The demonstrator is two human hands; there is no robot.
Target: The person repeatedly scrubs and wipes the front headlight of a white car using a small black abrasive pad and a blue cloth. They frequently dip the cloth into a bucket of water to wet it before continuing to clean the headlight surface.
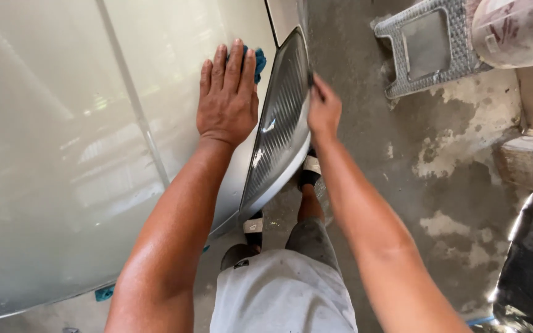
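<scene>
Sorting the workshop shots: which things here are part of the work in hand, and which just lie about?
In use:
left hand flat on blue cloth
right hand at headlight
white car body

Lying about:
grey step stool
bucket
concrete block

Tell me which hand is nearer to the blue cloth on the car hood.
Left. The left hand lies flat on the blue cloth, which peeks out past its fingertips. The right hand is apart from it, at the far edge of the headlight.

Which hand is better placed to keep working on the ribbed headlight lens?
Probably the right hand: its fingers already pinch something small against the edge of the ribbed clear headlight lens. The left hand lies flat on the white car body, over a blue cloth.
</scene>
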